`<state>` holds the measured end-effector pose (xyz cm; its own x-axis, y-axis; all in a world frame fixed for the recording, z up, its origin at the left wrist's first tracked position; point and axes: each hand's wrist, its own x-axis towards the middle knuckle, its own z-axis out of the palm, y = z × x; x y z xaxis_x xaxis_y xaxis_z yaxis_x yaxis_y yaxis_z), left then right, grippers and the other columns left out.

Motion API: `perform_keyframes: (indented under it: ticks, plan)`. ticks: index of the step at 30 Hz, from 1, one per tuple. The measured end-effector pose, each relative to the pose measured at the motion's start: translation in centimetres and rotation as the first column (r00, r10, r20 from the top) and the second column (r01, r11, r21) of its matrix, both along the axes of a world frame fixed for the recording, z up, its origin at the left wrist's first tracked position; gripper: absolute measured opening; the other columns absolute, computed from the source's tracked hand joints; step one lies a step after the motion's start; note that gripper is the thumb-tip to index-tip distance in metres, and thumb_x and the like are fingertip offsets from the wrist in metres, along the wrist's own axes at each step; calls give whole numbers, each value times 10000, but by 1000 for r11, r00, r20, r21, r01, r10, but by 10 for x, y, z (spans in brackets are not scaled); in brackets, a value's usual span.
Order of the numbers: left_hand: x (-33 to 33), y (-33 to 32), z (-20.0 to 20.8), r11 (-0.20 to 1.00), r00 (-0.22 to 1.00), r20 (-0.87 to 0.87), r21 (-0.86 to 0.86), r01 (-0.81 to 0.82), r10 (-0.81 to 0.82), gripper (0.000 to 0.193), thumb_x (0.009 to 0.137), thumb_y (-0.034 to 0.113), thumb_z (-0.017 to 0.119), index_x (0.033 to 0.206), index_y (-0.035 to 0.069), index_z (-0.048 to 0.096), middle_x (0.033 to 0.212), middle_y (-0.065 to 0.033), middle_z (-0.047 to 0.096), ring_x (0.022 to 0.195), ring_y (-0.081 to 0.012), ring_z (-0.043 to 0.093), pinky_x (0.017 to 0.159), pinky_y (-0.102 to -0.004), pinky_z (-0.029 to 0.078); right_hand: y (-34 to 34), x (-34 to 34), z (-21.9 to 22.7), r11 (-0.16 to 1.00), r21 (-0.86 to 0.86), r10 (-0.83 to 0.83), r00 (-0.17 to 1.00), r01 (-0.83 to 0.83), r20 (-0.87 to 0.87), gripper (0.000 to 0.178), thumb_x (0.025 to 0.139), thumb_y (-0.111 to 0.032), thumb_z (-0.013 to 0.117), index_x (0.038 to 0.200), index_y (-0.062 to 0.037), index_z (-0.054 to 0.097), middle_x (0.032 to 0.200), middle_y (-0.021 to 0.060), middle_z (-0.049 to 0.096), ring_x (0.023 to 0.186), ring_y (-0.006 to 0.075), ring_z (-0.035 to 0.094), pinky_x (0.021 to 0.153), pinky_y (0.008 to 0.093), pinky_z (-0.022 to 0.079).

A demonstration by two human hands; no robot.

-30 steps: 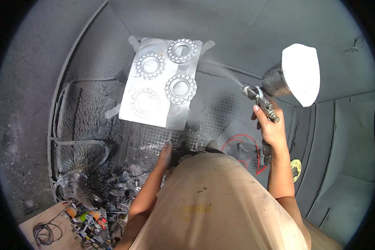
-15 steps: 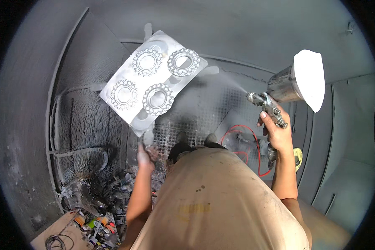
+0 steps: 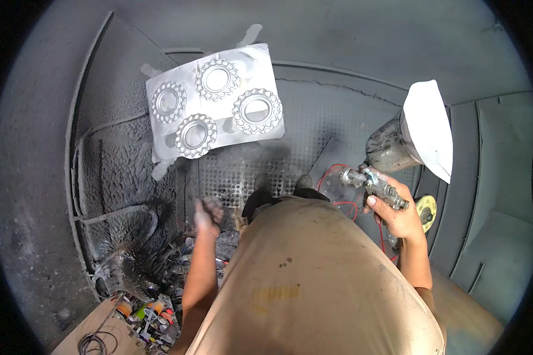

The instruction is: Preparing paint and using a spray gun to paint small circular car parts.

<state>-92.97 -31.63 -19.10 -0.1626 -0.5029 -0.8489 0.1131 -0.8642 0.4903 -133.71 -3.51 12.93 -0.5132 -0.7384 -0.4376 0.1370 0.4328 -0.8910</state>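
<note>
My right hand [image 3: 400, 216] is closed round the grip of a metal spray gun [image 3: 382, 189]. On the gun sits a grey, paint-stained cup [image 3: 391, 147] with a white sheet-like cover [image 3: 426, 130]. No mist shows at the nozzle. Lower down on the left, my left hand [image 3: 208, 216] is held out, slightly blurred, fingers apart and holding nothing visible. It is clear of the silver-coated board [image 3: 257, 65] beyond it. Several silver rings with scalloped edges [image 3: 241, 111] lie on that board. Grey arms [image 3: 163, 170] stick out from under its corners.
A red hose [image 3: 331, 171] curves over the perforated floor [image 3: 231, 186]. Beside my right forearm is a yellow disc [image 3: 426, 213]. At lower left, jars and cans [image 3: 154, 319] crowd near a coiled cable [image 3: 96, 343]. Grey-coated walls [image 3: 41, 177] surround me.
The board with its rings has turned clockwise, its near corner moving left, away from my left hand. The spray gun has come lower and nearer; its mist no longer shows.
</note>
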Motion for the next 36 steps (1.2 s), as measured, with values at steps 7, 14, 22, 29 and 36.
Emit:
perform_keyframes:
  ticks: [7,14,22,29,36]
  plan:
    - [-75,61,42,950,950,-60,45,310,-307,653,1059,605,368,1420,88,536,1206,-124,704,1035,-260,661,914,-395,519,5,-6,-10,996,-26,-87,987,84,-132,517,934,-114,706,1417,3,565,977,49,692,774,98,604,688,251,507]
    - [-46,23,35,1000,998,47,4,30,-30,639,1041,644,379,1362,124,566,882,-35,617,908,-248,659,793,-368,527,-5,10,-9,993,34,105,990,-109,96,511,949,-130,698,1430,-27,561,931,29,703,732,89,628,564,230,490]
    - [22,-4,24,954,949,153,-159,-253,277,551,1051,621,384,1179,129,596,949,-9,672,917,-228,649,730,-346,502,-49,21,-21,980,-105,168,985,-170,-31,483,949,-107,691,1409,-10,580,921,17,663,762,99,591,715,261,501]
    - [-2,56,16,999,997,64,-22,35,-34,524,1067,509,437,1298,67,598,1046,-98,700,906,-249,674,743,-377,545,-80,42,-7,952,-54,303,953,-301,21,510,942,-155,698,1432,-70,580,906,27,688,749,83,600,570,238,473]
    - [-13,76,-21,815,892,89,-375,442,-443,557,1055,460,462,1369,8,547,1298,-140,651,1211,-288,584,1073,-389,419,-139,61,-11,930,-166,301,939,-328,-167,480,946,-137,678,1401,-11,590,891,37,677,714,103,599,672,268,512]
